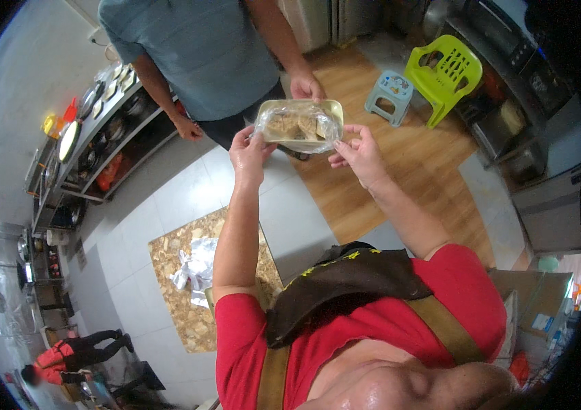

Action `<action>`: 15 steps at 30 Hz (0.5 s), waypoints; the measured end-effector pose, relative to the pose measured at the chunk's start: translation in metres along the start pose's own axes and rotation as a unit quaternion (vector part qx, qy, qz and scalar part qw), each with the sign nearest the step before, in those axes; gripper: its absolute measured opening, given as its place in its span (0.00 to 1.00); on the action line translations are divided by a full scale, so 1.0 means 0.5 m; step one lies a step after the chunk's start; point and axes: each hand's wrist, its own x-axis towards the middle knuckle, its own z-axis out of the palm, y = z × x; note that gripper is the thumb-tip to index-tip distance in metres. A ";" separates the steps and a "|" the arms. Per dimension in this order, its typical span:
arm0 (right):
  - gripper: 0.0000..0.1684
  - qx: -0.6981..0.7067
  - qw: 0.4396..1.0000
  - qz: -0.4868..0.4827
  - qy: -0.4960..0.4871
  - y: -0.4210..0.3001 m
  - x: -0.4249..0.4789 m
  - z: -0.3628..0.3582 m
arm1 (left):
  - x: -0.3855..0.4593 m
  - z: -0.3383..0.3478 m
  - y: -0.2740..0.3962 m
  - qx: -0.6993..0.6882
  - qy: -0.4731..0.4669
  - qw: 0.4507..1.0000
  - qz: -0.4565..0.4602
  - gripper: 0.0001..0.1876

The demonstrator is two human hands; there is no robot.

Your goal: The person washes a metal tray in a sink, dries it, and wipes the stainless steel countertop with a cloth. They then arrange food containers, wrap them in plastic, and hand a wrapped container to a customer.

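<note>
Both my arms reach forward to a pale rectangular tray (265,106) that holds light-brown pieces of food (293,126) inside a clear plastic bag (327,125). My left hand (249,154) grips the tray's left end and the plastic there. At the near right corner, my right hand (359,154) pinches the plastic and the tray's edge between thumb and fingers. A hand of the person opposite (308,86) touches the tray's far rim. That person's other hand (188,128) hangs beside the body.
A stone-patterned table (177,256) with crumpled plastic (201,266) stands at my lower left. Shelves with pans (116,128) line the left wall. A small blue stool (390,92) and a green plastic chair (444,72) are at the right. Another person (60,359) is at the far lower left.
</note>
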 end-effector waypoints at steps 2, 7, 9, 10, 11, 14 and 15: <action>0.19 -0.054 0.998 -0.012 -0.004 -0.011 0.000 -0.008 | 0.000 0.008 0.006 0.008 0.000 1.000 0.011 0.15; 0.11 -0.352 0.929 -0.117 -0.004 -0.028 0.007 -0.004 | 0.008 0.010 0.012 0.018 -0.022 1.000 0.005 0.16; 0.10 -0.310 0.932 -0.188 0.029 -0.005 0.020 -0.001 | 0.001 0.016 0.019 0.027 -0.030 0.999 -0.004 0.17; 0.09 -0.289 0.930 -0.223 0.048 0.000 0.027 -0.002 | -0.004 0.022 0.028 0.036 -0.039 0.998 -0.020 0.19; 0.08 -0.308 0.920 -0.233 0.070 -0.002 0.032 -0.011 | -0.002 0.021 0.026 0.073 -0.072 0.995 0.003 0.20; 0.06 -0.339 0.900 -0.251 0.112 -0.041 0.040 -0.003 | 0.010 -0.011 0.023 0.162 -0.148 0.974 0.057 0.26; 0.06 -0.313 0.915 -0.235 0.099 -0.044 0.048 -0.011 | 0.019 -0.016 0.020 0.163 -0.166 0.971 0.046 0.26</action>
